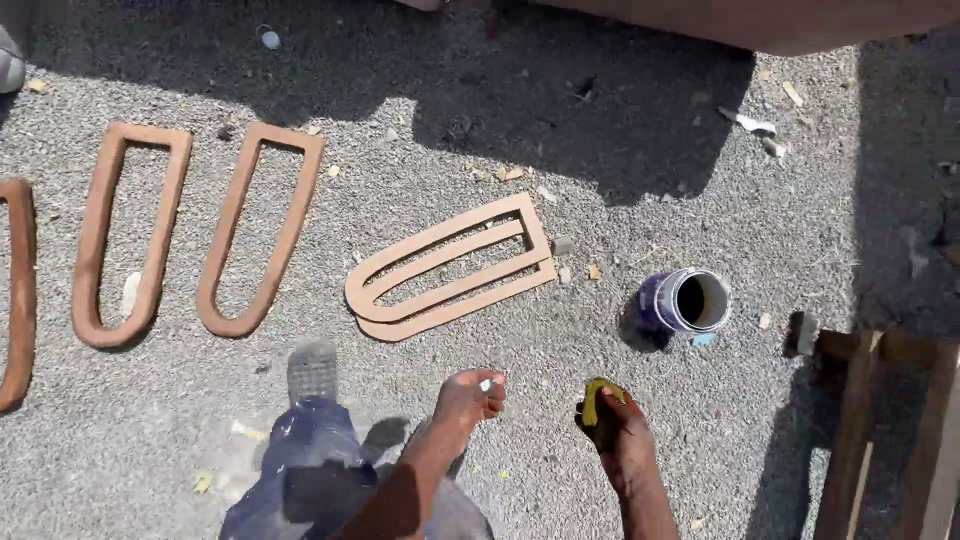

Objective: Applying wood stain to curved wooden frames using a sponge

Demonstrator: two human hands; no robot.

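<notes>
**Inspector:** Both hands were lowest in view. Right hand (pixel 622 425) was clenched round a yellow rag (pixel 596 396), just below and left of the paint tin (pixel 686 300). Left hand (pixel 470 395) hung loosely curled, further left of the tin; a small white speck showed at its fingertips, and I could not tell whether it gripped anything.

**Clerk:** And the work pieces?

**Inspector:** One pale double-looped wooden frame (pixel 450 268) lay flat on the gravel (pixel 560 480), left of the tin and apart from it. Its colour was lighter than the others, so I judged it not yet coated. Two darker, reddish single-loop frames (pixel 130 235) (pixel 258 228) lay well left of the tin, side by side; I judged those treated. Part of a third dark frame (pixel 15 290) showed at the far left edge.

**Clerk:** So most of it was done?

**Inspector:** Probably three coated, one pale piece left, as far as could be seen.

**Clerk:** What could not be confirmed?

**Inspector:** The tin's inside was in shadow; its fill level was unknown. The far-left frame was cut off. A wooden stand (pixel 880 430) right of the tin was only partly in view, and a large brown object (pixel 760 20) above the tin was cropped. A shoe (pixel 312 370) and dark trouser leg (pixel 300 470) showed below the pale frame.
</notes>
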